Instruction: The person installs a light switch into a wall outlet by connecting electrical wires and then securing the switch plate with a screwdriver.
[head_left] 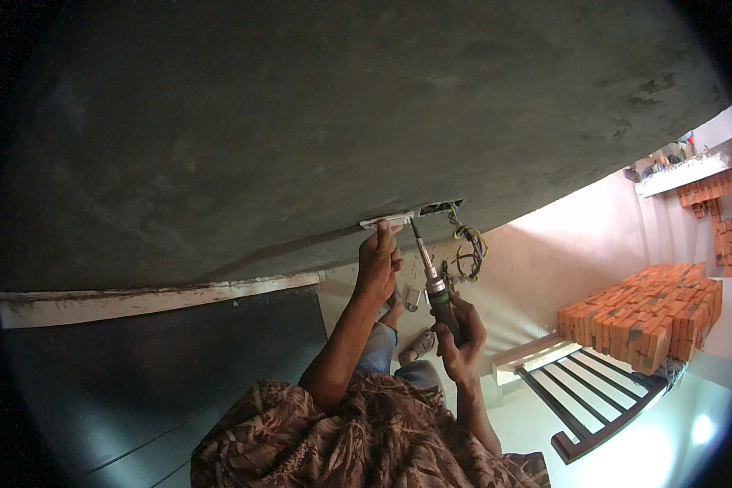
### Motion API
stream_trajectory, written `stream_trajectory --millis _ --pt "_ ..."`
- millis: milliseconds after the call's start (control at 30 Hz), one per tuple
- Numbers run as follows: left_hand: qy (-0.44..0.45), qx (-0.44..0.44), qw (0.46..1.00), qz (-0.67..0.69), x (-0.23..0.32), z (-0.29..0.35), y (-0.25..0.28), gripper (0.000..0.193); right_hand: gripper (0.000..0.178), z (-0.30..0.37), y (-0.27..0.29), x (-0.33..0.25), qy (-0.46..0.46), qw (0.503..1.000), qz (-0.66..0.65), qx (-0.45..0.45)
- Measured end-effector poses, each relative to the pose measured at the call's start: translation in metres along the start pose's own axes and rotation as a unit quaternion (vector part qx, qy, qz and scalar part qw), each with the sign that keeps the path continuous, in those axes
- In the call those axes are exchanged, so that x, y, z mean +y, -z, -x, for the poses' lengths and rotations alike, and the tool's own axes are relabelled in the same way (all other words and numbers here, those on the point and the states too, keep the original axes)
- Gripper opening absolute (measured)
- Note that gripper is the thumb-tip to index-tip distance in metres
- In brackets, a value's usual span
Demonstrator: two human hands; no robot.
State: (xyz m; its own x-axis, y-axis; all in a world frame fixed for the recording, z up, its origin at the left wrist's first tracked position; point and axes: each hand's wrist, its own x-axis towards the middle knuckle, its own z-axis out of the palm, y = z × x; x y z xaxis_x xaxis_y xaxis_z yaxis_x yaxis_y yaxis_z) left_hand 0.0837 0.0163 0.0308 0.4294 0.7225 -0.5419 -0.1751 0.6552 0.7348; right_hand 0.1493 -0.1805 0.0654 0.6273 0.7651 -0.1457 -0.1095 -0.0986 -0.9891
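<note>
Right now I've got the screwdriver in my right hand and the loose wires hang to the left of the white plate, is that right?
Not quite: the head view shows the loose wires hanging to the right of the white plate. The screwdriver is in your right hand.

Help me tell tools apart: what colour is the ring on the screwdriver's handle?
The ring is green, best seen in the head view.
</note>
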Motion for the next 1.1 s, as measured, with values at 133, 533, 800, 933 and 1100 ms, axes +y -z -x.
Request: stream_trajectory --millis 133,533,800,933,1100 --pt "-0.005 0.005 1.000 0.001 -0.001 0.001 -0.003 0.071 0.049 0.002 0.002 -0.007 -0.001 1.000 0.016 -0.002" --pt "-0.012 0.012 1.000 -0.005 0.001 0.000 -0.001 0.067 0.046 -0.014 0.004 -0.025 0.010 0.999 0.049 -0.022" --pt "-0.028 0.031 0.999 -0.001 0.002 0.004 -0.009 0.089 0.045 -0.012 0.004 -0.025 -0.040 0.998 -0.031 -0.034" --pt "0.014 0.011 0.997 -0.078 0.007 0.002 0.001 0.087 0.046 -0.009 -0.001 -0.020 -0.043 0.998 -0.037 -0.022" --pt "0.019 0.038 0.994 -0.103 0.014 0.010 -0.006 0.064 0.047 -0.006 -0.003 -0.019 -0.056 0.997 -0.046 -0.021"
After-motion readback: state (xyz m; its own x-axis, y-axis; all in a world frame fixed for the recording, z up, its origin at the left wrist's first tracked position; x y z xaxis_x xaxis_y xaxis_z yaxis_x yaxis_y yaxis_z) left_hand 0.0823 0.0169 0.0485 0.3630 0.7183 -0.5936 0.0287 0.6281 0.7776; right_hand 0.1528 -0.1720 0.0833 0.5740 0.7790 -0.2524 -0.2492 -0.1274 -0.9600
